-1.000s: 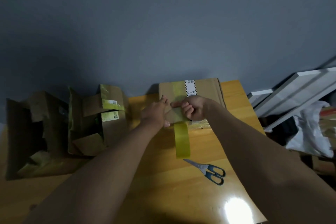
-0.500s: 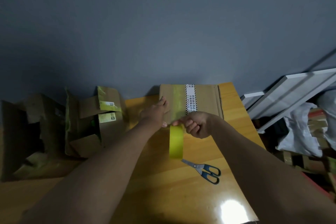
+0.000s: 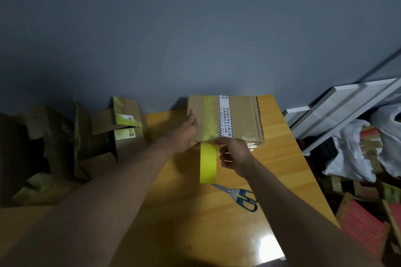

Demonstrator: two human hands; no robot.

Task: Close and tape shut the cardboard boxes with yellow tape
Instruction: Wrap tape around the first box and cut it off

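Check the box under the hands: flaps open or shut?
Shut. The box top lies flat, with yellow tape running over it and hanging off the near edge, where the right hand pinches it.

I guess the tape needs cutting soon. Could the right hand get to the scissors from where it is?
Probably yes. The scissors lie uncovered on the table, just nearer the person than the right hand, nothing between them. But that hand now pinches the yellow tape at the box edge, so it must let go first.
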